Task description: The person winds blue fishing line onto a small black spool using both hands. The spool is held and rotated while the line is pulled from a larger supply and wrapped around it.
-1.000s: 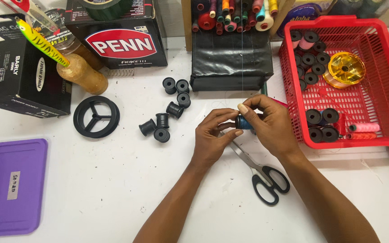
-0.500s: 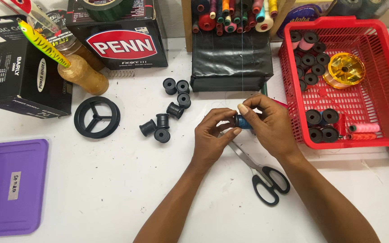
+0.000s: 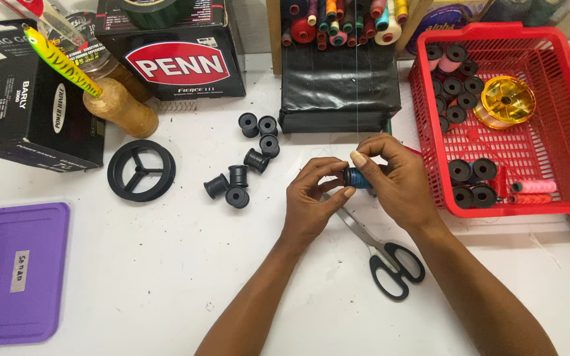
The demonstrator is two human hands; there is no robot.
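- White tabletop (image 3: 133,277) fills my only view, the head camera, and I look straight down on it.
- Both of my hands meet near the middle. My left hand (image 3: 311,204) has its grip clamped on a small blue spool (image 3: 357,178), thumb below and fingertips on the near end.
- My right hand (image 3: 397,178) is also closed on the blue spool, thumb over the top, fingers wrapped behind it, so the spool sits between the two hands just above the tabletop.
- I see a thin thread (image 3: 356,99) running straight up from the spool toward the rack of coloured thread cones (image 3: 338,20) at the back edge.
- Black-handled scissors (image 3: 384,257) lie flat under my right wrist, blades pointing toward my left hand.
- Loose black bobbins (image 3: 242,171) are scattered just left of my hands, seven or so, some upright and some on their sides.
- Farther left lies a round black spoked disc (image 3: 141,170), and a purple lid (image 3: 14,273) sits by the near left edge.
- A red plastic basket (image 3: 562,72) stands to my right, holding more black bobbins, a clear yellow reel (image 3: 508,100) and pink thread spools (image 3: 532,192).
- Black cardboard boxes (image 3: 34,118), a black pouch (image 3: 338,86) and a yellow-green fishing lure (image 3: 61,66) crowd the back left.
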